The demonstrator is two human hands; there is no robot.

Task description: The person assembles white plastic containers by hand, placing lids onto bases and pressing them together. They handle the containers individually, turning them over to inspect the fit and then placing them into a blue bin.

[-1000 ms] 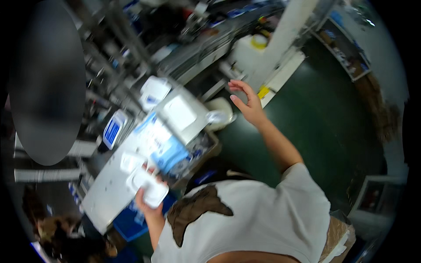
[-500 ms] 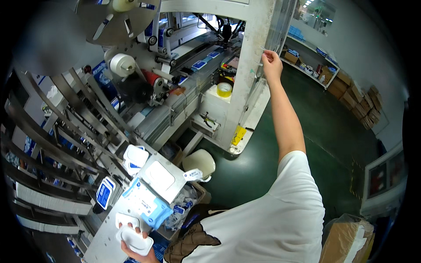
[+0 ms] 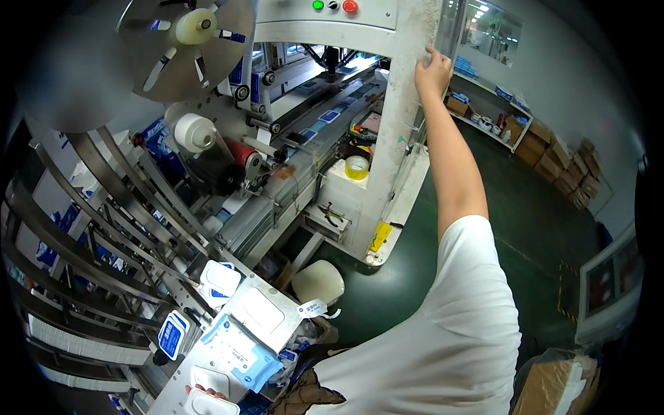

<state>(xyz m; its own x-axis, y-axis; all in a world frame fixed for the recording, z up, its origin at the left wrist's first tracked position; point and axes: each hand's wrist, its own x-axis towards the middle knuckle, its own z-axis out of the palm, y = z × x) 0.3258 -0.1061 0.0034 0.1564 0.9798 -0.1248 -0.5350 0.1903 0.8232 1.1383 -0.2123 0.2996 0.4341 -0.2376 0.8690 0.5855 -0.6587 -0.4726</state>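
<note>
At the lower edge, my left hand (image 3: 218,395) is mostly hidden behind a white plastic lid (image 3: 207,404). Its fingertips show past the lid's edge, curled around it. Another white lid (image 3: 209,379) lies just beyond, on the metal table (image 3: 173,387). A blue and white soft pack (image 3: 242,354) rests beside these lids. My right arm is stretched far forward, and my right hand (image 3: 434,75) is raised at the edge of the machine's white post (image 3: 400,90). Its fingers are bent and apart from the thumb, with nothing visible between them.
Curved metal rails (image 3: 104,166) with stacked white lids (image 3: 90,340) fill the left side. A conveyor (image 3: 304,149) runs under the machine, below a panel with green and red buttons (image 3: 349,7). A pale bucket (image 3: 318,282) stands on the floor. Cardboard boxes (image 3: 553,155) line the right wall.
The view has tilted up, so the machine and table sit lower in it. My right hand has risen along the post. My left hand, with the lid, has slipped nearer the lower edge.
</note>
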